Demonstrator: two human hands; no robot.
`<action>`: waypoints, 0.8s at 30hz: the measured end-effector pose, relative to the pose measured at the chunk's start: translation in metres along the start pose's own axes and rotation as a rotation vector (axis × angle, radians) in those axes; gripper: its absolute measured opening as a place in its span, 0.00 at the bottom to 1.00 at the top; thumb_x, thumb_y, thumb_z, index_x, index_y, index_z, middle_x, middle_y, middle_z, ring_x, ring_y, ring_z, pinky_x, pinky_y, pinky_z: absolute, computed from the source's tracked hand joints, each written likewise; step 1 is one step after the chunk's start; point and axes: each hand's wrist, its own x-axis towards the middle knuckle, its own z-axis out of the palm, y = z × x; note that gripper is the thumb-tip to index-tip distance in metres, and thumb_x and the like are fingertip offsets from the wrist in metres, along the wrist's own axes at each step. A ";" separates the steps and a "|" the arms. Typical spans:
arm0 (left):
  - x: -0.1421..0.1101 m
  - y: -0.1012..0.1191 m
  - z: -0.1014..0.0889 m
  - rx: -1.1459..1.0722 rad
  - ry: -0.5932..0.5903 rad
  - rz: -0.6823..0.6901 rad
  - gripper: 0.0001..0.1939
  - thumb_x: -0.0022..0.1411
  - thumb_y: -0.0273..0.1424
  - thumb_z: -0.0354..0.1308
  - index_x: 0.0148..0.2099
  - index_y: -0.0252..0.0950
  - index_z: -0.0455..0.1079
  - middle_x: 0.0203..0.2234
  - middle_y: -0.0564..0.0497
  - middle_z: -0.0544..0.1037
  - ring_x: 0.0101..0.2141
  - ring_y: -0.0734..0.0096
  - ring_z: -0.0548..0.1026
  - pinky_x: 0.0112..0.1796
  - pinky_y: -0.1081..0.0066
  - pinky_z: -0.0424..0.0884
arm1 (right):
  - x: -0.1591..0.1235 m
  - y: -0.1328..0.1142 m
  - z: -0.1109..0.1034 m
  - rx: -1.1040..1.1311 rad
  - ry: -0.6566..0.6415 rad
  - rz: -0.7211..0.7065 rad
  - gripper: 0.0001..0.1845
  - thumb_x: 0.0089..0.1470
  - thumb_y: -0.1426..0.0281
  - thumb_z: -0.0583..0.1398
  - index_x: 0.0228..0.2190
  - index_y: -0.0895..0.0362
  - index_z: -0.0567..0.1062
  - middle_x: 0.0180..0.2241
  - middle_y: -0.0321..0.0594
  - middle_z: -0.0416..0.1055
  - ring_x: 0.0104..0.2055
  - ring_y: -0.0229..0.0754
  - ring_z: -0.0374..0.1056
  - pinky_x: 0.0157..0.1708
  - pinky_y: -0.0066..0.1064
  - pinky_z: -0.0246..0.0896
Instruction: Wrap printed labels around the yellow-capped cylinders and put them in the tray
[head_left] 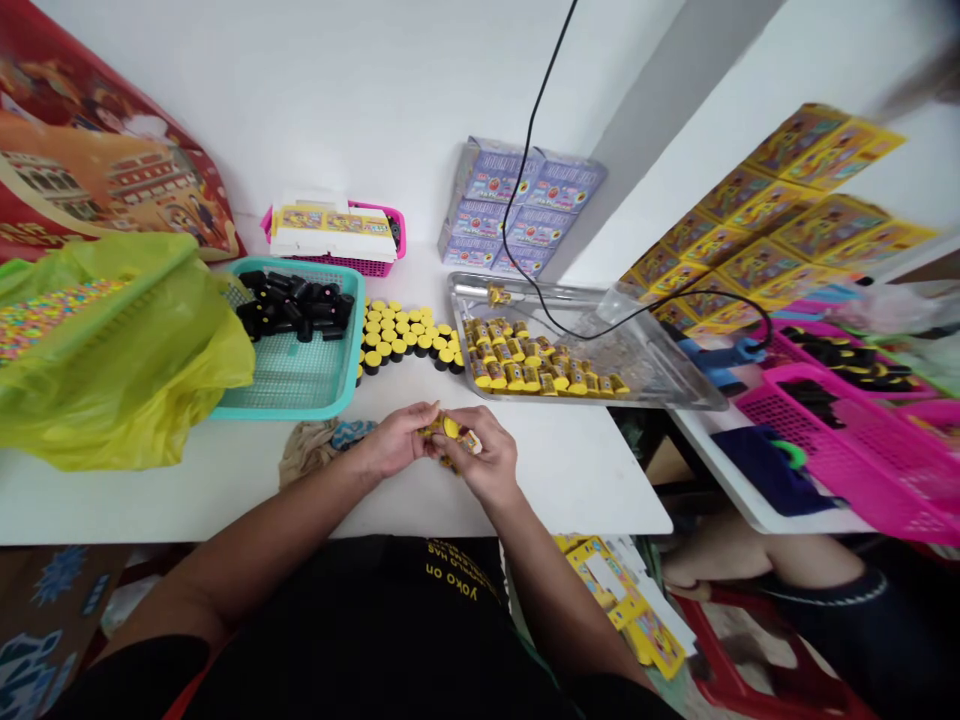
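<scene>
Over the white table, my left hand (403,440) and my right hand (489,455) meet and pinch a small yellow-topped cylinder with a printed wrapper (451,427); fingers hide much of it. Just ahead stands a cluster of black cylinders with yellow tops (405,330). Similar yellow printed cylinders (525,360) lie in rows in a metal tray (660,385) to the right. A crumpled beige cloth (306,450) rests beside my left hand.
A turquoise basket (300,411) with black cylinders stands left, beside a yellow-green plastic bag (187,360). A black cable (529,130) hangs across the tray. Purple boxes (517,205) and yellow boxes (750,240) are stacked behind. Another person's leg (780,555) is near pink baskets (862,450).
</scene>
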 end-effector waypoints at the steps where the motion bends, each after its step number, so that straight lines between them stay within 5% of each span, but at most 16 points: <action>1: 0.000 0.000 0.000 -0.015 0.011 -0.025 0.15 0.56 0.39 0.64 0.34 0.31 0.71 0.25 0.50 0.74 0.23 0.76 0.70 0.25 0.74 0.65 | -0.002 0.000 0.003 -0.025 0.048 -0.016 0.12 0.53 0.67 0.64 0.41 0.52 0.76 0.35 0.40 0.74 0.35 0.42 0.69 0.36 0.37 0.69; 5: 0.000 0.000 0.002 -0.054 0.063 -0.142 0.19 0.59 0.44 0.59 0.34 0.30 0.72 0.25 0.46 0.76 0.24 0.73 0.72 0.28 0.73 0.67 | -0.005 -0.001 0.006 -0.220 0.121 -0.148 0.13 0.54 0.70 0.62 0.43 0.51 0.73 0.39 0.44 0.73 0.39 0.45 0.69 0.39 0.41 0.69; 8: 0.001 0.001 0.001 -0.130 0.127 -0.079 0.13 0.56 0.37 0.64 0.32 0.31 0.72 0.24 0.50 0.75 0.25 0.74 0.72 0.30 0.73 0.68 | -0.005 -0.002 0.009 -0.282 0.059 -0.228 0.15 0.55 0.70 0.61 0.45 0.52 0.72 0.39 0.45 0.72 0.40 0.47 0.69 0.40 0.42 0.69; 14: 0.002 0.008 -0.002 -0.131 0.156 -0.043 0.06 0.54 0.28 0.65 0.32 0.30 0.73 0.27 0.48 0.77 0.28 0.73 0.74 0.34 0.72 0.69 | -0.007 0.006 0.021 -0.171 0.087 -0.030 0.14 0.59 0.67 0.58 0.47 0.52 0.73 0.36 0.42 0.71 0.38 0.44 0.69 0.38 0.38 0.69; 24: 0.005 0.005 -0.004 -0.136 0.218 -0.068 0.08 0.58 0.33 0.61 0.37 0.32 0.72 0.28 0.48 0.76 0.27 0.72 0.74 0.33 0.69 0.70 | -0.012 0.020 0.028 -0.267 0.109 -0.054 0.12 0.59 0.67 0.59 0.44 0.53 0.75 0.35 0.43 0.73 0.37 0.44 0.68 0.38 0.38 0.69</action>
